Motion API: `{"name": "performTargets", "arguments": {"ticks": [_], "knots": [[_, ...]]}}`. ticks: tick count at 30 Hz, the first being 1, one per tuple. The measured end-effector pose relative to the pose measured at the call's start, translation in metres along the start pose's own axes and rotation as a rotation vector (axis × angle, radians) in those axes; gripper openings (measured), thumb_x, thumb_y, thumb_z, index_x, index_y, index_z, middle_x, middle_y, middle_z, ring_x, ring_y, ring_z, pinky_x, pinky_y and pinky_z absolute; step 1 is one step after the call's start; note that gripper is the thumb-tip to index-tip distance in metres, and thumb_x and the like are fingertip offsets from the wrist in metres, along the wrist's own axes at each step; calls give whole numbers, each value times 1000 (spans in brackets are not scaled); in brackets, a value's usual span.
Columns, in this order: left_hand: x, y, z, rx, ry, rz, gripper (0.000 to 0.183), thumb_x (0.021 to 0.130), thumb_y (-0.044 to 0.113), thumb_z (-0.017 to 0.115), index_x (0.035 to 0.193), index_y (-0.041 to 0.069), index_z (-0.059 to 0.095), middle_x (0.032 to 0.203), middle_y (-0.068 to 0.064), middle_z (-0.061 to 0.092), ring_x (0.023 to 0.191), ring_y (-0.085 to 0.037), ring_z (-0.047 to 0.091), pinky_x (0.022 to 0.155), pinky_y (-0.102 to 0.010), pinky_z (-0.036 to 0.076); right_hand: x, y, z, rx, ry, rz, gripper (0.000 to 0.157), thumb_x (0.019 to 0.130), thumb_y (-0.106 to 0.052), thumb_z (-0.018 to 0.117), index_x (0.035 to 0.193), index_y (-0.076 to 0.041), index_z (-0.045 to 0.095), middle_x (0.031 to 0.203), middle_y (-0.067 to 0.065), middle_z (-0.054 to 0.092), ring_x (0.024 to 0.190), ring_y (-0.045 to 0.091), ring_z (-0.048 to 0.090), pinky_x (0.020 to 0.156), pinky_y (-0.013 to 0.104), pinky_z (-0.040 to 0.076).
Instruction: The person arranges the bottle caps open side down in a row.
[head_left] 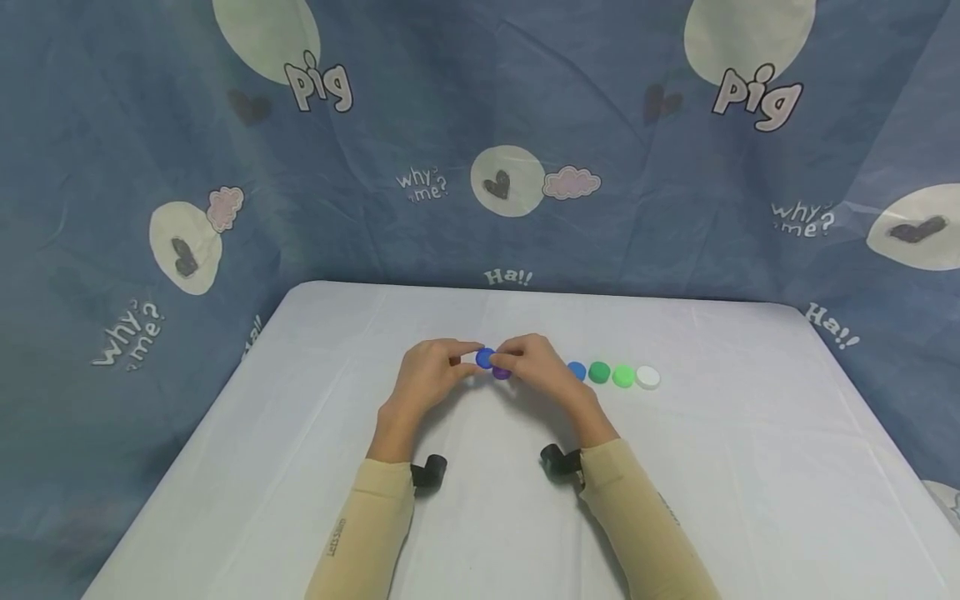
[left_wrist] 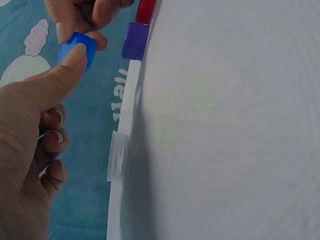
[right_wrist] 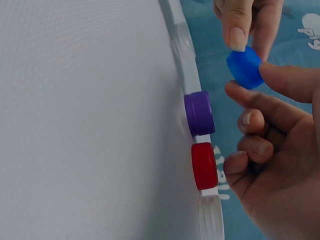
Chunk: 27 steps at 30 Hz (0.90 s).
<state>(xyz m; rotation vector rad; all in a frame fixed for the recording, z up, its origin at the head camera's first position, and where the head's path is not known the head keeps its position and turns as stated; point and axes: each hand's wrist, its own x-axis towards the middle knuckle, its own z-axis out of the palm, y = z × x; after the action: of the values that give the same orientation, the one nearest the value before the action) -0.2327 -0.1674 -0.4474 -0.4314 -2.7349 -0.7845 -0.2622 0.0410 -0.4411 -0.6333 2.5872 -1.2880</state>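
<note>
Just above the white table, both hands hold a small round blue cap [head_left: 485, 358] between them. My left hand [head_left: 435, 367] pinches it from the left, the thumb lying on its face in the left wrist view. From the other side my right hand [head_left: 536, 362] grips the same blue cap [right_wrist: 245, 67] between thumb and index finger, the other fingers loosely curled. Close below the hands a purple cap [right_wrist: 199, 113] sits on the table, with a red cap [right_wrist: 205, 166] beside it. A clear ridged piece [left_wrist: 118, 156] stands on the purple cap's left.
Right of the hands a row runs across the white table [head_left: 750, 467]: a blue disc [head_left: 576, 370], a dark green disc [head_left: 599, 372], a light green disc [head_left: 623, 376] and a white disc [head_left: 648, 377]. A printed blue cloth [head_left: 420, 100] hangs behind the table's far edge.
</note>
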Motion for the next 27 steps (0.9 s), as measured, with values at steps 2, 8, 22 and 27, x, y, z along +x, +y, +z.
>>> {"name": "performTargets", "arguments": {"ticks": [2, 8, 22, 27], "knots": [[0, 0, -2, -8, -9, -11, 39, 81, 38, 80, 118, 28, 74, 90, 5, 76, 68, -10, 54, 64, -28, 44, 0, 0, -1, -9, -20, -12, 21, 92, -28, 66, 99, -13, 78, 91, 4, 77, 82, 15, 63, 76, 28, 49], [-1, 0, -4, -39, -51, -33, 37, 82, 41, 78, 117, 29, 75, 95, 5, 76, 71, -11, 55, 67, -29, 44, 0, 0, -2, -54, -11, -54, 22, 89, -19, 71, 108, -11, 76, 86, 3, 71, 72, 13, 55, 66, 26, 45], [0, -2, -1, -4, -66, -96, 37, 82, 42, 78, 117, 28, 75, 85, 6, 74, 69, -10, 56, 63, -28, 43, 3, -2, 6, -234, 103, -139, 24, 87, -14, 73, 111, -13, 76, 70, -1, 56, 61, 12, 48, 56, 26, 40], [0, -3, 1, -3, -55, -99, 35, 83, 40, 78, 115, 27, 76, 95, 4, 77, 73, -10, 59, 66, -29, 46, 3, -2, 6, -233, 100, -130, 25, 87, -15, 73, 111, -11, 76, 71, 0, 58, 62, 13, 49, 56, 26, 40]]}}
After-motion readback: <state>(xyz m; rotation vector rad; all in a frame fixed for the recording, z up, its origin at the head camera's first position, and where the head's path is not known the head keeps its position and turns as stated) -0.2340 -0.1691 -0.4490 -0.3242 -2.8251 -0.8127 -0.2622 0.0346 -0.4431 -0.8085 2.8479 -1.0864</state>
